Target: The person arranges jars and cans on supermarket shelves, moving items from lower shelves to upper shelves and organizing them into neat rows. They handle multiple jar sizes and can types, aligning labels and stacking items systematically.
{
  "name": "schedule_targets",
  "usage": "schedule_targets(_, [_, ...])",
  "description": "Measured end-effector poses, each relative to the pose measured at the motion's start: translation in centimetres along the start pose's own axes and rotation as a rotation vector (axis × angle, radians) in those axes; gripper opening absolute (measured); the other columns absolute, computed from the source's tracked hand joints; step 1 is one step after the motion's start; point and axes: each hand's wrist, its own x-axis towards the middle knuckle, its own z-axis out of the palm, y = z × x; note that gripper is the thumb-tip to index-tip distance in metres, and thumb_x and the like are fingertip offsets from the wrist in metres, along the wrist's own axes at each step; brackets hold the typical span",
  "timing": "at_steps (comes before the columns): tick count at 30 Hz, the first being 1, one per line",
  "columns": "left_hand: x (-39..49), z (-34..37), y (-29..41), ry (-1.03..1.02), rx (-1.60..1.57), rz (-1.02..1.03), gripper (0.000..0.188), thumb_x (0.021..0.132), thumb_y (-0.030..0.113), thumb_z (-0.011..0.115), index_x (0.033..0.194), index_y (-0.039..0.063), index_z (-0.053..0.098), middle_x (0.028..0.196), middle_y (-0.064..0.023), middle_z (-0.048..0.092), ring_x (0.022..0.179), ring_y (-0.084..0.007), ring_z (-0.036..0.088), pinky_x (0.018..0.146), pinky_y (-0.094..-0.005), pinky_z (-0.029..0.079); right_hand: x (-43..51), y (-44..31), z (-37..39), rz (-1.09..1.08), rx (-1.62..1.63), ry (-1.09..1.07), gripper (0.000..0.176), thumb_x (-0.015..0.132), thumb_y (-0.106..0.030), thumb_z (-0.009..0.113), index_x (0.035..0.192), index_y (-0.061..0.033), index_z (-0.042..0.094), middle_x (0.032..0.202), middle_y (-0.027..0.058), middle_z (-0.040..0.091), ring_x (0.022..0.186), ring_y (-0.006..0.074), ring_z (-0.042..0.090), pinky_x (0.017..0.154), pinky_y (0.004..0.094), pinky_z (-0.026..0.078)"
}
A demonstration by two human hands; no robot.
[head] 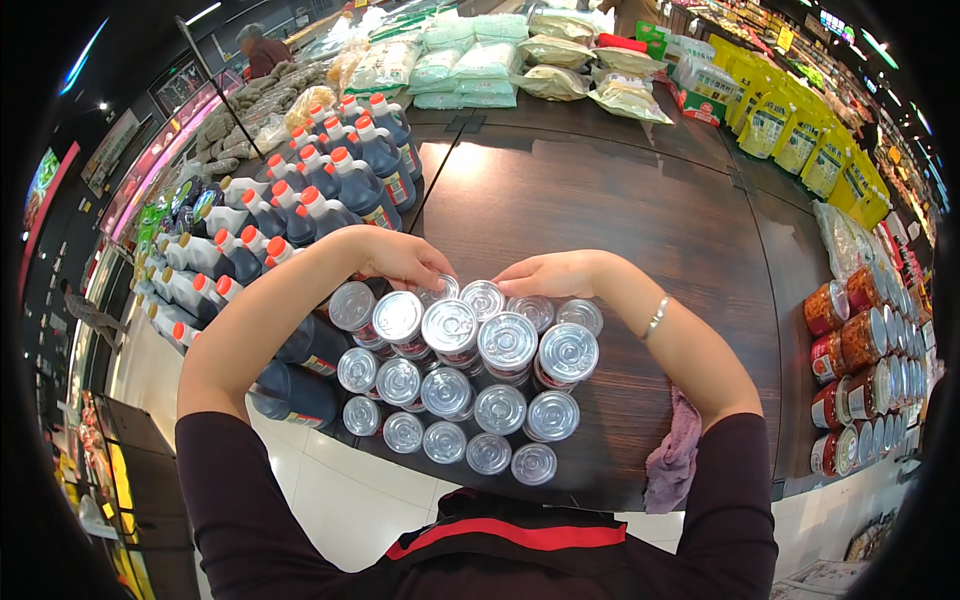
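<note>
Stacked clear jars with metallic pull-tab lids (450, 326) stand in rows on the dark wooden table (600, 195) before me. My left hand (405, 259) reaches over the far side of the stack, its fingertips on the rim of a jar (439, 289) in the back row. From the other side my right hand (551, 276) rests its fingertips by the lid of the neighbouring jar (482, 298). Its fingers are partly bent, and whether it grips that jar I cannot tell. The jars' sides are largely hidden under their lids.
Dark bottles with red caps (364, 187) crowd the table's left side. A purple cloth (673, 457) hangs at the near edge. Jars of red food (862, 352) stand at the right, yellow pouches (795, 142) and stacked bags (480, 60) behind. A person (262, 52) is at the far left.
</note>
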Motion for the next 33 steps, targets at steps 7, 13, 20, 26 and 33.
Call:
schedule_targets(7, [0.1,0.1,1.3,-0.132,0.069,0.033,0.052,0.105,0.032,0.060,0.150,0.008,0.052,0.135,-0.0127,0.061,0.109,-0.0203,0.066,0.090,-0.0333,0.059,-6.7,4.7,0.8,-0.059,0.314,0.225,0.056,0.110,-0.038,0.048,0.148,0.0030,0.049,0.144,0.0163,0.058,0.132,0.0235,0.055,0.113,0.0372,0.044])
schedule_targets(13, [0.3,-0.3,3.3,-0.252,0.211,0.021,0.058,0.107,0.041,0.054,0.156,0.012,0.043,0.149,-0.0185,0.051,0.128,-0.0297,0.058,0.095,-0.0378,0.060,-7.8,5.8,2.5,-0.142,0.555,0.192,0.061,0.112,-0.042,0.039,0.150,0.0046,0.046,0.148,0.0180,0.055,0.136,0.0247,0.052,0.116,0.0397,0.040])
schedule_targets(20, [0.8,-0.8,4.8,-0.303,0.325,0.000,0.062,0.107,0.050,0.049,0.156,0.014,0.042,0.151,-0.0194,0.047,0.130,-0.0321,0.058,0.098,-0.0389,0.058,-8.6,7.7,3.3,-0.151,0.519,0.407,0.063,0.111,-0.044,0.040,0.149,0.0053,0.047,0.150,0.0185,0.054,0.139,0.0281,0.051,0.119,0.0421,0.036])
schedule_targets(26, [-2.4,-2.4,5.7,0.080,0.311,0.082,0.053,0.107,0.043,0.052,0.148,0.008,0.052,0.128,-0.0141,0.066,0.108,-0.0207,0.067,0.090,-0.0350,0.058,-18.5,10.0,9.5,0.248,-0.473,0.984,0.056,0.093,-0.019,0.070,0.144,-0.0016,0.055,0.153,0.0222,0.049,0.141,0.0382,0.046,0.116,0.0446,0.038])
schedule_targets(33, [-7.7,-0.3,5.3,0.377,0.186,0.413,0.043,0.105,0.030,0.057,0.135,-0.002,0.061,0.118,-0.0125,0.068,0.102,-0.0182,0.066,0.094,-0.0326,0.052,-23.9,17.1,22.9,0.420,-0.602,1.278,0.066,0.090,-0.025,0.070,0.149,-0.0042,0.050,0.161,0.0224,0.036,0.150,0.0441,0.031,0.123,0.0565,0.021])
